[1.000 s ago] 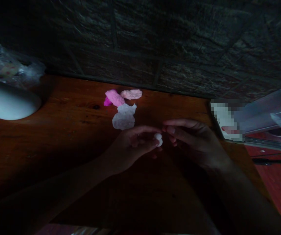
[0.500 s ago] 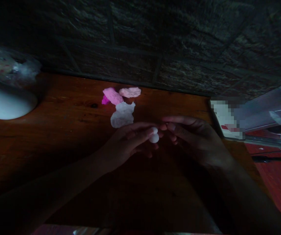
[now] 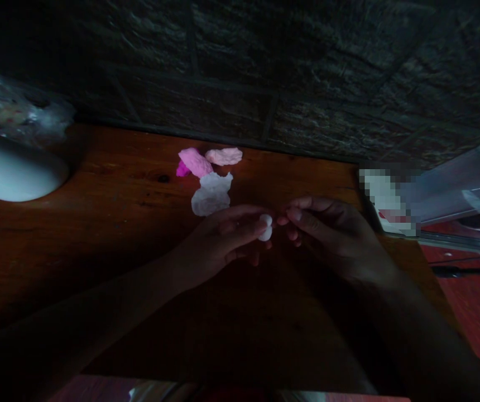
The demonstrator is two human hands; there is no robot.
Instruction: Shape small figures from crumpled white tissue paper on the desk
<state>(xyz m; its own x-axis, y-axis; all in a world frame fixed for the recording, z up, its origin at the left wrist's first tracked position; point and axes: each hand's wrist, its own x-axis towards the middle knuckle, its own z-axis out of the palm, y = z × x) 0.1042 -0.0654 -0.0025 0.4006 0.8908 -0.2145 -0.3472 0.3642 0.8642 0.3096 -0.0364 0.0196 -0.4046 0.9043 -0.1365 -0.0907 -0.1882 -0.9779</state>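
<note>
We hold a small white lump (image 3: 266, 235) in the fingers of our left hand (image 3: 210, 241). It shows two round parts, and the thumb presses on it. The fingers of our right hand (image 3: 340, 241) are just beside it, on its right. Their thumb and pointing finger come close to each other, but it is too dark to tell if they pinch a tiny bit. Half a second ago the right pointing finger was stretched toward the left fingers; now it is bent back. We think this means the left fingers alone carry the lump. Just past the left fingers, a thin white piece (image 3: 211, 196) lies on the tabletop (image 3: 118, 223). Farther past them are a pink piece (image 3: 196, 162), a pale pink piece (image 3: 225, 156) and a bright purple-pink bit (image 3: 182, 169).
</note>
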